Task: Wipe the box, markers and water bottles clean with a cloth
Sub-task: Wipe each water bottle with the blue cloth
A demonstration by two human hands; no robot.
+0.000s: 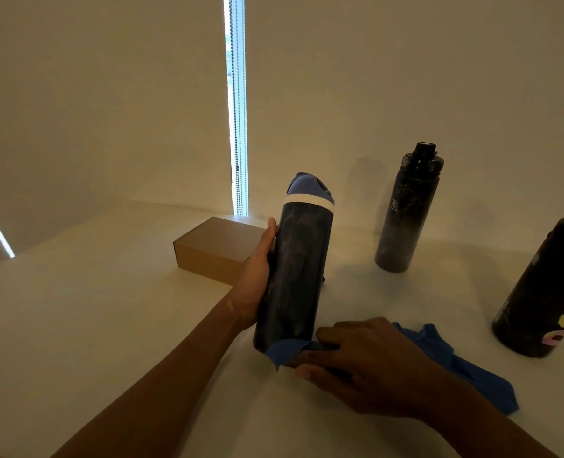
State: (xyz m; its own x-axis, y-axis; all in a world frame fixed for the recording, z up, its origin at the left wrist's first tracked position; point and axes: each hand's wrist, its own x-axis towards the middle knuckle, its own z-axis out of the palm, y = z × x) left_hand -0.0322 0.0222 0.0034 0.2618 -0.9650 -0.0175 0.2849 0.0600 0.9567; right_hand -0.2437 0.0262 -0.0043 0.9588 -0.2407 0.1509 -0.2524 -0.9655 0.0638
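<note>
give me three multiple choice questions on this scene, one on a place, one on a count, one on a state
1. Where is the cardboard box?
A. behind the left hand, left of the held bottle
B. stacked on a bottle
C. on the floor

2. How many water bottles show?
A. two
B. three
C. five

3. What is the right hand doing?
A. hanging idle
B. gripping the blue cloth at the held bottle's base
C. unscrewing a lid

Answers:
1 A, the box sits on the table just beyond the left hand.
2 B, the held bottle plus the black-lidded bottle and the lettered bottle at the right.
3 B, its fingers curl over the cloth against the bottle's bottom end.
</note>
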